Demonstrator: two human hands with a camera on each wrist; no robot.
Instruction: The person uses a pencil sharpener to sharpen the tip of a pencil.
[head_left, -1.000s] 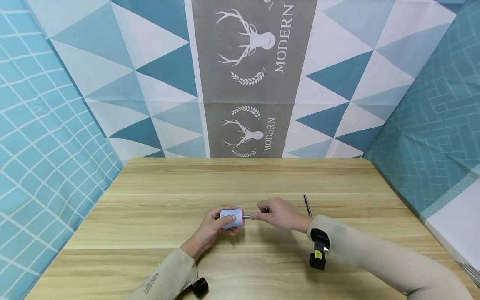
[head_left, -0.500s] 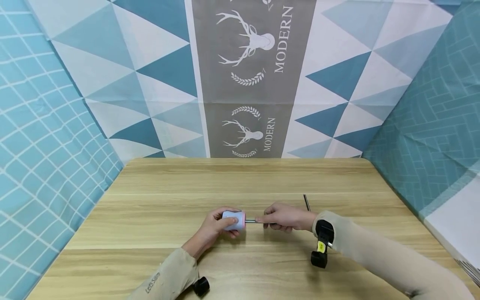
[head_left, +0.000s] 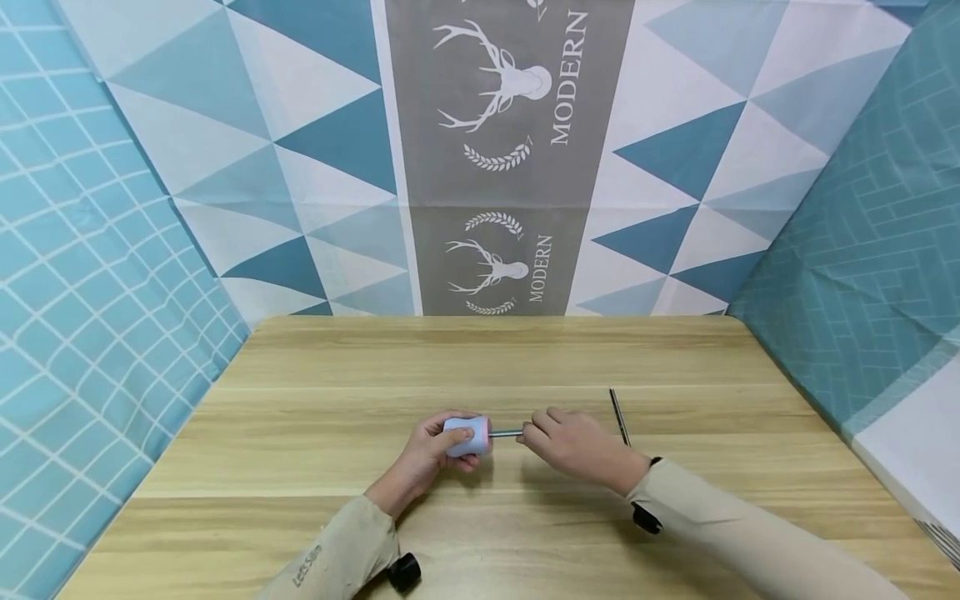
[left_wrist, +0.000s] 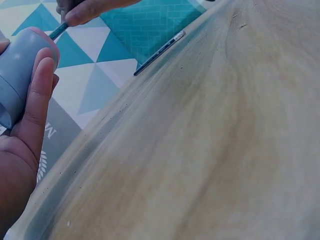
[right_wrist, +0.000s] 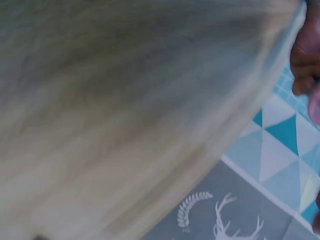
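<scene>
My left hand (head_left: pixel 416 462) grips a small light-blue pencil sharpener (head_left: pixel 474 425), its thumb laid across the body. The pink end of the sharpener points right, and a dark, shiny pencil (head_left: pixel 506 433) stands in it. At the other end of that pencil, the fingertips of my right hand (head_left: pixel 573 446) pinch it, knuckles upward. The left wrist view shows the rounded sharpener body (left_wrist: pixel 22 65) against the palm, with the pencil (left_wrist: pixel 59 31) running to the right fingers. Only part of a hand and the pink end (right_wrist: pixel 314 106) show at the right wrist view's edge.
A second dark pencil-like stick (head_left: pixel 619 415) lies on the wooden table (head_left: pixel 337 375) behind my right wrist. Patterned wall sheets (head_left: pixel 315 167) rise behind and beside the table. Something white and flat-sided (head_left: pixel 918 442) stands at the right edge.
My right hand has drawn back right from the sharpener, so more of the pencil shows. Its wrist has rolled, bringing the knuckles up. My left hand and the sharpener stay almost in place.
</scene>
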